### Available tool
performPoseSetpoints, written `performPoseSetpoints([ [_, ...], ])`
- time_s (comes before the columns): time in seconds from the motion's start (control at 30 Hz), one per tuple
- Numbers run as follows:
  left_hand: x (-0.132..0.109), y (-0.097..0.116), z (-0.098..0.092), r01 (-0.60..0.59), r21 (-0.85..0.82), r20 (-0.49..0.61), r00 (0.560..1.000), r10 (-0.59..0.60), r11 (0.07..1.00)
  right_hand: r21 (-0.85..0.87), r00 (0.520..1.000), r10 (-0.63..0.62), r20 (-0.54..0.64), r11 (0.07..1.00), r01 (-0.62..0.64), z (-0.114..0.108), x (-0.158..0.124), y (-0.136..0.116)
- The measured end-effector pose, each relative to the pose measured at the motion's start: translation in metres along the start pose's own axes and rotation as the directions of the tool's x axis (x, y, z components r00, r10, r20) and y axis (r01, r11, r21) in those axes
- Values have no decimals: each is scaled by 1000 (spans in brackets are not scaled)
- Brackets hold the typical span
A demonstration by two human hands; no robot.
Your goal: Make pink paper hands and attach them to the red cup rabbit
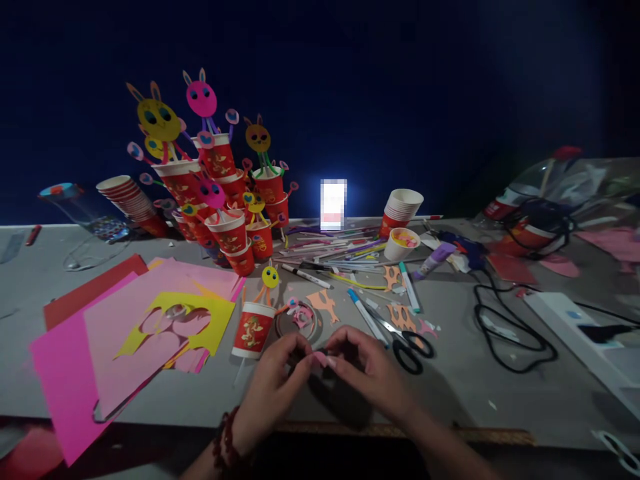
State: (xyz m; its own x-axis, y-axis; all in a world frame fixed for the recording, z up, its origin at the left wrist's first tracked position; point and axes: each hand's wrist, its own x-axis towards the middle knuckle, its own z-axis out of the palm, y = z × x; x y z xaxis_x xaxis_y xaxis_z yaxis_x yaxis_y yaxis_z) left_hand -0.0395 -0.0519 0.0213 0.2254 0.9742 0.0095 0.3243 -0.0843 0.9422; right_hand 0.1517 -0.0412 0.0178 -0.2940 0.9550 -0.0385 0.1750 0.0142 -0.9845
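Observation:
Between the fingertips of my left hand [286, 367] and my right hand [367, 367] is a small pink paper piece [320, 360]. Both hands pinch it low over the table's front part. Just behind them sits a round container [299, 321] with pink bits in it. To the left stands a red paper cup [253, 330] with a small yellow face [270, 276] on orange stems rising from it. Black-handled scissors [411, 348] lie to the right of my right hand, beside a blue-capped marker [367, 317].
Pink, red and yellow paper sheets [125, 320] cover the left side. Behind them stand several decorated cups [226, 230] with paper faces. Coloured stems [330, 250], a stack of cups [403, 207], a black cable [515, 357] and a white box [565, 333] lie rearward and right.

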Motion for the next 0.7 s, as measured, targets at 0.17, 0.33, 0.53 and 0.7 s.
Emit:
performPoseSetpoints([
  [0.17, 6, 4, -4, -78, 148, 54, 996, 71, 986, -204, 993, -74, 95, 975, 92, -11, 11, -7],
  [0.33, 4, -7, -4, -242, 235, 34, 970, 241, 941, -228, 982, -167, 89, 956, 183, -14, 11, -7],
  [0.53, 0, -26, -2, -275, 414, -50, 945, 323, 868, -73, 995, 96, 13, 993, -95, -15, 30, 16],
  [0.7, -2, -34, 7, -353, 631, 4, 892, 452, 691, -280, 999, -37, -38, 960, 25, -16, 50, 33],
])
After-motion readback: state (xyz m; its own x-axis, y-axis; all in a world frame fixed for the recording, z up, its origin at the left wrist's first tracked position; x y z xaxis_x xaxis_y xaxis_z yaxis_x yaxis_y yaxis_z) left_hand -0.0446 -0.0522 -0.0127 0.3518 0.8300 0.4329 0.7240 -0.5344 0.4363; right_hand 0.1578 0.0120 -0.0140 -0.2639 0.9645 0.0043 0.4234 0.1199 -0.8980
